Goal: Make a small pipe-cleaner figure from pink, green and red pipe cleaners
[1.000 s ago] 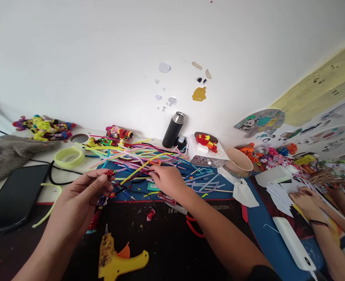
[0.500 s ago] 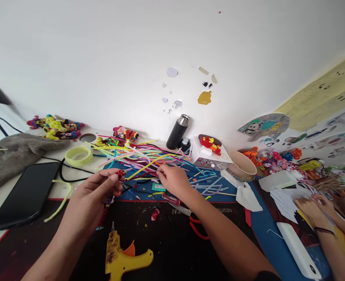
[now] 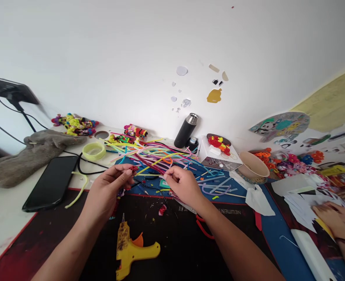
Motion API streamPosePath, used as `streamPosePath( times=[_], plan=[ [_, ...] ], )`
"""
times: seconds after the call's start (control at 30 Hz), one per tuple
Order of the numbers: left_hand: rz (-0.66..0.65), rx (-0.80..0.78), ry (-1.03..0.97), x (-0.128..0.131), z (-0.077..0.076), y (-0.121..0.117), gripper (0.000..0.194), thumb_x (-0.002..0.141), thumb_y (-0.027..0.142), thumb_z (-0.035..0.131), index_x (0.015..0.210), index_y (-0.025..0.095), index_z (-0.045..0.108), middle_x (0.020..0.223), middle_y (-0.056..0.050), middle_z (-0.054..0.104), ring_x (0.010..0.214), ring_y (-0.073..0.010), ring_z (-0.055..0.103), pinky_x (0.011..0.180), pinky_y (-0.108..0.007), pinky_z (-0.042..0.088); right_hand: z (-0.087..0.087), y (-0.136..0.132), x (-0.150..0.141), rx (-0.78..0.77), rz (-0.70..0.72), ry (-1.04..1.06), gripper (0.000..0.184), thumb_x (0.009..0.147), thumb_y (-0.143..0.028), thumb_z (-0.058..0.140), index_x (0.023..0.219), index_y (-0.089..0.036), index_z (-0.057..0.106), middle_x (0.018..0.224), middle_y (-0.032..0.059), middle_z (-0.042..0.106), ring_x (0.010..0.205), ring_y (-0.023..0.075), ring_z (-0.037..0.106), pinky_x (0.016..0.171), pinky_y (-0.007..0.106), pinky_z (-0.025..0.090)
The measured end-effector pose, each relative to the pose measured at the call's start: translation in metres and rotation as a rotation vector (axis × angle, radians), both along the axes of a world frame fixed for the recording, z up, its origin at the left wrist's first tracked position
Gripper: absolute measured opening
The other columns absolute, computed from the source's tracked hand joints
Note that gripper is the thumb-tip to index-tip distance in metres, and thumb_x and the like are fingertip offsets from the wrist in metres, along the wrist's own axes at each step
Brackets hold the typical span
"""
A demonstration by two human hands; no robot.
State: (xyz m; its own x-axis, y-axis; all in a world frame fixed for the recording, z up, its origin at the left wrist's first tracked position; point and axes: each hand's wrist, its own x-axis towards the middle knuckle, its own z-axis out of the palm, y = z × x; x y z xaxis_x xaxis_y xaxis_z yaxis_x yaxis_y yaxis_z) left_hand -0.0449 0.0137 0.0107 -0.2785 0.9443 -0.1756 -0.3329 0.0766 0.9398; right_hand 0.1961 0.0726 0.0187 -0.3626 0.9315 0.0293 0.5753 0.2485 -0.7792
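My left hand (image 3: 114, 183) is closed in a pinch on a red glittery craft piece (image 3: 134, 168). Below its palm a colourful part (image 3: 118, 201) shows, mostly hidden by the fingers. To the right, my right hand (image 3: 181, 181) pinches the end of a dark red pipe cleaner (image 3: 150, 164), which slants up and left over the pile of coloured pipe cleaners (image 3: 178, 156). Beneath the hands, a yellow glue gun (image 3: 128, 249) lies on the dark mat. Near it is a small red-and-white scrap (image 3: 162, 210). Red-handled scissors (image 3: 203, 226) are partly covered by my right forearm.
A phone (image 3: 51, 183), a pale yellow ring (image 3: 93, 151) and a grey plush thing (image 3: 29, 156) lie at left. Behind stand a black flask (image 3: 186, 130), a white box (image 3: 219, 154) and a beige bowl (image 3: 253, 167). Another person's hands (image 3: 333, 216) rest on papers at right.
The view has swung left, so the scene sits further right. The dark red pipe cleaner in my right hand now stands out, angled up and left. My left hand keeps its hold.
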Motion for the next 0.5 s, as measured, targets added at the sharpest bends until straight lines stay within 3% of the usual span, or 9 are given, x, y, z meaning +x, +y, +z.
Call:
streamPosePath(
  times=[0.3, 0.5],
  plan=[
    [-0.161, 0.002, 0.117, 0.009, 0.003, -0.005, 0.048, 0.073, 0.051, 0.094, 0.108, 0.023, 0.080, 0.078, -0.002, 0.072, 0.071, -0.0196, 0.062, 0.065, -0.027, 0.048, -0.002, -0.007, -0.005, 0.051, 0.002, -0.058, 0.014, 0.095, -0.030, 0.063, 0.089, -0.022, 0.071, 0.054, -0.0071, 0.051, 0.051, 0.0133, 0.047, 0.056, 0.028, 0.031],
    [-0.223, 0.018, 0.104, 0.010, -0.004, -0.006, 0.037, 0.077, 0.046, 0.092, 0.104, 0.022, 0.084, 0.077, -0.004, 0.072, 0.071, -0.0206, 0.061, 0.067, -0.029, 0.048, -0.002, -0.010, -0.008, 0.075, 0.026, -0.124, 0.010, 0.095, -0.028, 0.064, 0.091, -0.023, 0.072, 0.055, -0.0077, 0.053, 0.050, 0.0127, 0.046, 0.057, 0.027, 0.031]
  ],
)
